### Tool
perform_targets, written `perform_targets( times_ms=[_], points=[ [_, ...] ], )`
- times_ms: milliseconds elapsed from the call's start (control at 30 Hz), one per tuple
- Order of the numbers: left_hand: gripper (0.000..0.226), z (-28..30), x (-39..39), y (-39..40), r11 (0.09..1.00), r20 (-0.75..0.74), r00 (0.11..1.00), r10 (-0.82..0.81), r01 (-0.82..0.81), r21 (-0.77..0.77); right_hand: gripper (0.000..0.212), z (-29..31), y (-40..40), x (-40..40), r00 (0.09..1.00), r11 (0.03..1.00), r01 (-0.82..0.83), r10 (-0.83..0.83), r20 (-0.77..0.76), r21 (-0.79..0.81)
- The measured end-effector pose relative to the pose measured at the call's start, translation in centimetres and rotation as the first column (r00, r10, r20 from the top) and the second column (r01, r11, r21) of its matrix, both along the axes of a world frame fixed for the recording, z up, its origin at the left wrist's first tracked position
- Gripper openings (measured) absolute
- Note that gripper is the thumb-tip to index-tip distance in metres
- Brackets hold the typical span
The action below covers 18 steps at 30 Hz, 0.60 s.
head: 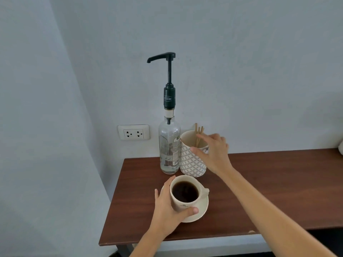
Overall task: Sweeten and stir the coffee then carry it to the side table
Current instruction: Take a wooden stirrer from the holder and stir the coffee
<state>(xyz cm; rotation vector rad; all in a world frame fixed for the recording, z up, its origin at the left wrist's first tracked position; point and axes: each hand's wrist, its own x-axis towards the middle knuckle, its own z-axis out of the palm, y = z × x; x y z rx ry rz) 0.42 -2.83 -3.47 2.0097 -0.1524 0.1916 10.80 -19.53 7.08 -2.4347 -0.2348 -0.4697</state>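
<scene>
A cream cup of black coffee (184, 191) stands on a cream saucer (203, 208) near the table's left front. My left hand (168, 206) wraps the cup's left side, thumb across its front. Behind it stands a clear syrup bottle (169, 145) with a tall black pump, spout pointing left. Right of the bottle is a patterned holder (191, 160) with several wooden stir sticks (198, 135). My right hand (213, 151) hovers at the holder's rim, fingers spread, fingertips close to the sticks; nothing is held in it.
The brown wooden table (269, 191) sits in a corner against pale walls. A double wall socket (133, 134) is left of the bottle. Something white (340, 145) shows at the table's far right edge.
</scene>
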Motion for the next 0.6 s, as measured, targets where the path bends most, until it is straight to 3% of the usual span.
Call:
perform_targets(
  times_ms=[67, 133, 200, 300, 367, 467, 533, 600],
  points=[
    [0.088, 0.0, -0.1, 0.1, 0.999, -0.010, 1.000, -0.015, 0.014, -0.033, 0.031, 0.7, 0.6, 1.6, 0.997, 0.987, -0.009, -0.004, -0.081, -0.159],
    [0.088, 0.0, -0.1, 0.3, 0.998, -0.018, 1.000, -0.024, 0.023, -0.055, 0.019, 0.8, 1.0, 2.5, 0.999, 0.992, -0.022, 0.017, -0.036, -0.124],
    [0.090, 0.0, -0.1, 0.3, 0.999, -0.022, 1.000, -0.012, 0.011, -0.049, 0.020, 0.9, 0.9, 3.0, 1.000, 0.997, 0.003, -0.003, 0.006, -0.077],
    [0.089, 0.0, 0.1, 0.3, 1.000, -0.039, 0.999, -0.008, 0.007, -0.027, 0.031, 0.7, 0.9, 3.6, 0.999, 0.981, -0.012, 0.005, -0.041, -0.192],
    [0.089, -0.2, 0.0, 0.4, 0.999, -0.040, 0.999, -0.019, 0.018, -0.038, 0.032, 1.8, 0.3, 2.8, 0.995, 0.993, -0.032, 0.042, 0.088, -0.115],
    [0.089, -0.3, -0.1, 0.4, 0.998, -0.040, 0.999, -0.019, 0.017, -0.052, 0.024, 5.1, -1.1, -1.2, 0.929, 0.975, -0.069, -0.014, 0.370, 0.210],
    [0.089, -0.1, -0.1, 0.4, 0.998, -0.040, 0.999, -0.022, 0.019, -0.053, 0.028, 6.3, -1.7, -4.7, 0.917, 0.937, -0.109, -0.034, 0.398, 0.333],
    [0.089, 0.0, -0.1, 0.5, 0.998, -0.024, 1.000, -0.019, 0.017, -0.064, 0.030, 5.0, -1.4, -7.2, 0.948, 0.948, -0.168, 0.079, 0.309, 0.270]
  ],
)
